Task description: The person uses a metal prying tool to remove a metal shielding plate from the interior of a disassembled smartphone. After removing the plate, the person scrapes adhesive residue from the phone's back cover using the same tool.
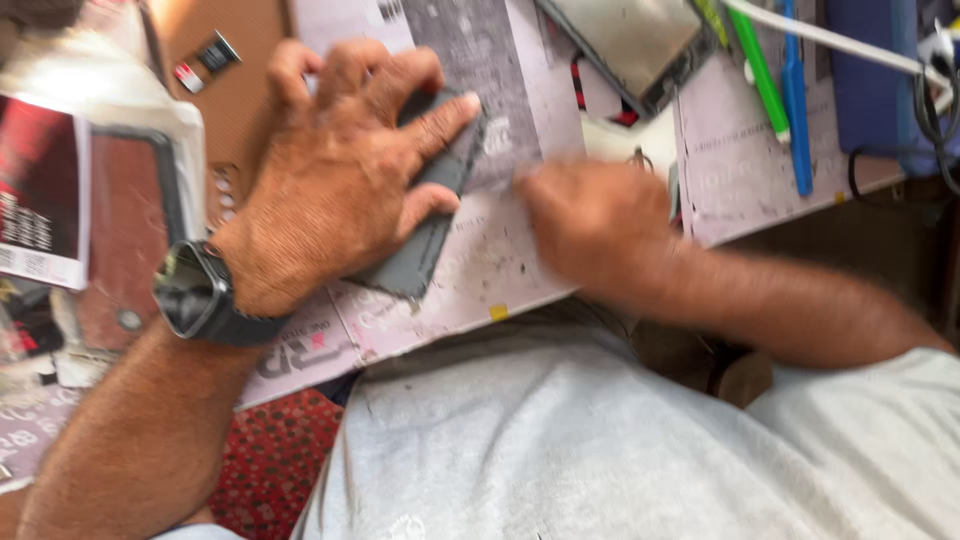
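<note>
The left hand (340,170) lies flat with the fingers spread over a dark grey flat rectangular device (425,215), which looks like a phone body, and presses it down. The thumb and the forefinger reach across its upper end. A black square watch (195,292) sits on the left wrist. The right hand (595,220) is just beside the device, at its right side. It is blurred; the fingers seem curled, but I cannot tell if they hold something.

The device rests on a pale pink printed paper sheet (500,270) that covers the bench (240,90). The sheet has many small dark spots. Further away, at the top, lies a thin grey metal plate (630,35). To the right of it are a green pen (760,70) and a blue pen-shaped tool (795,100), near each other, and a white cable (830,38) crosses above them. At the left edge stands a white box with a red picture (100,200). Below, the person's light grey shirt (600,450) fills the view.
</note>
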